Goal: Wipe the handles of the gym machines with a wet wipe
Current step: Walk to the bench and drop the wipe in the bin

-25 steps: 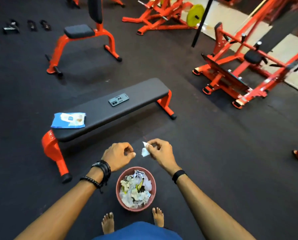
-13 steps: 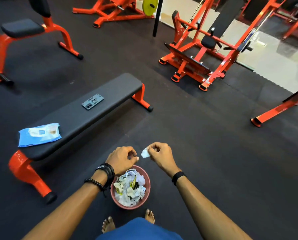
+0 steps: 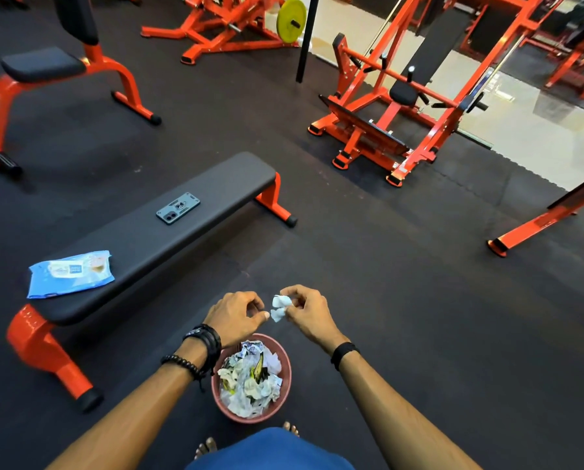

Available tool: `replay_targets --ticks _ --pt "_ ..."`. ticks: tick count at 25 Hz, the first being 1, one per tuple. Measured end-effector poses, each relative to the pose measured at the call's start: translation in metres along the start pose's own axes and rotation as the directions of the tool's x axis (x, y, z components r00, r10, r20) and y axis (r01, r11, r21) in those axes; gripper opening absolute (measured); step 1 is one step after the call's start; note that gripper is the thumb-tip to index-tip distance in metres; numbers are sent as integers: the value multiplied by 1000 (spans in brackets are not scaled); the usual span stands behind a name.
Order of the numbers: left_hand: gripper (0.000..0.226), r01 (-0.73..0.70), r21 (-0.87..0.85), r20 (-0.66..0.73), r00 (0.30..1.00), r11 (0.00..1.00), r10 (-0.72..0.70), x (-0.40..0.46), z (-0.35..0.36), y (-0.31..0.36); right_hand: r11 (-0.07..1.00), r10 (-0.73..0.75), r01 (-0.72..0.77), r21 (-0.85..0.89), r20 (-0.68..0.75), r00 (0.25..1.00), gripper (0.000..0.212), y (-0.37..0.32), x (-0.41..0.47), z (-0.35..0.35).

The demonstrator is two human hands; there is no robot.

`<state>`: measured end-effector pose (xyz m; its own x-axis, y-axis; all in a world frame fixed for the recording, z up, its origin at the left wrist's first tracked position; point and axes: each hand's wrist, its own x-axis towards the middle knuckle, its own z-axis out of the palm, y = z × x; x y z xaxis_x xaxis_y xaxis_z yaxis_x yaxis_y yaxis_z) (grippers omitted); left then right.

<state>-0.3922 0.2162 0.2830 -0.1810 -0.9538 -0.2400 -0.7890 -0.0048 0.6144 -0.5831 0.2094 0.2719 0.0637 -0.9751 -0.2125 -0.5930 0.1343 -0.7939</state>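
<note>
Just now the wipe point(image 3: 280, 308) hangs in the right hand's pinch, above and slightly beyond the bin point(image 3: 283, 407), low in the frame's centre.

Going left to right: the wipe pack point(image 3: 70, 273) lies on the bench point(image 3: 141, 245) at mid-left, with a phone point(image 3: 178, 208) further along the pad. The left hand point(image 3: 234, 317) is loosely curled and holds nothing, its thumb tip just beside the wipe. The right hand point(image 3: 309, 315) pinches the crumpled, roughly vertical wad between thumb and fingertips. The bin, full of used wipes, stands nearer the body than both hands. The nearest machine point(image 3: 399, 106), with its handles, stands well apart at upper right.
</note>
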Motion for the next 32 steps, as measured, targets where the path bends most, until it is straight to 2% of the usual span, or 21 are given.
replay_targets --ticks 12,15,21,28,32 --pt "23 -44 -36 -15 999 998 44 2 -5 7 996 -90 90 -4 -33 995 18 -12 2 -12" --pt "23 -15 -48 -1 1000 999 15 -2 -2 4 998 -67 66 -22 -57 996 12 -5 0 -10" --pt "25 46 -79 45 998 996 -43 -24 12 -9 992 33 -27 -123 50 998 14 23 -27 19" --pt "30 94 -43 44 995 995 -93 -36 4 -23 964 69 -25 -266 159 985 21 11 -19 26" --pt "32 119 -34 26 993 992 -118 -42 2 -30 968 65 -28 -250 139 988 28 9 -20 28"
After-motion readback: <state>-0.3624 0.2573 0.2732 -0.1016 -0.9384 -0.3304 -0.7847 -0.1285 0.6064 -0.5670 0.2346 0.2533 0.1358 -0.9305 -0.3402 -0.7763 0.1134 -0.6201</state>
